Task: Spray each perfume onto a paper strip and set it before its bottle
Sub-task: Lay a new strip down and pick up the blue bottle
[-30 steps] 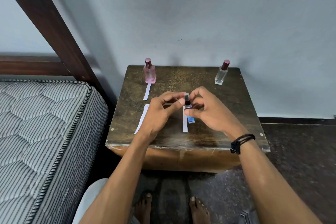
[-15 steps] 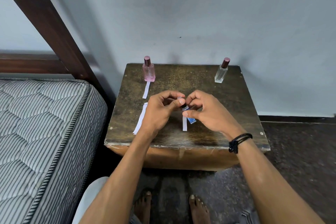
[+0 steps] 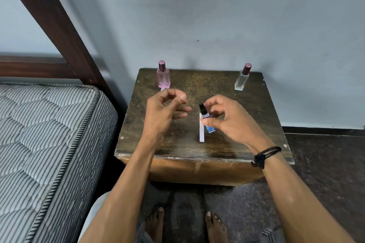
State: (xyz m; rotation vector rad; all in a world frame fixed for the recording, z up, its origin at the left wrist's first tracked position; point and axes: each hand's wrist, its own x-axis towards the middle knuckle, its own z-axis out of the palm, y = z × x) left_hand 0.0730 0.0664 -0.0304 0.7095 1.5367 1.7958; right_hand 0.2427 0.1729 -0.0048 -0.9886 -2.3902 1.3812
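Observation:
My right hand (image 3: 227, 120) holds a small blue perfume bottle (image 3: 209, 128) tilted, its black spray top (image 3: 201, 107) pointing up and left. A white paper strip (image 3: 201, 134) lies on the wooden table (image 3: 217, 148) just below the bottle. My left hand (image 3: 166, 108) hovers to the left, apart from the bottle, thumb pinched against the curled forefinger; whether it holds a cap is hidden. A pink bottle (image 3: 163, 78) stands at the back left, with a bit of strip (image 3: 163, 89) showing before it. A clear bottle (image 3: 242, 79) stands at the back right.
A striped mattress (image 3: 49, 134) and dark wooden bed frame (image 3: 49, 16) sit close on the left. The wall rises directly behind the table. My bare feet (image 3: 158, 223) stand on the dark floor under the table's front edge.
My left hand has pulled away from the blue bottle's top, moving left and up. The right hand keeps the bottle, now tilted. The left arm now covers the loose strip at left.

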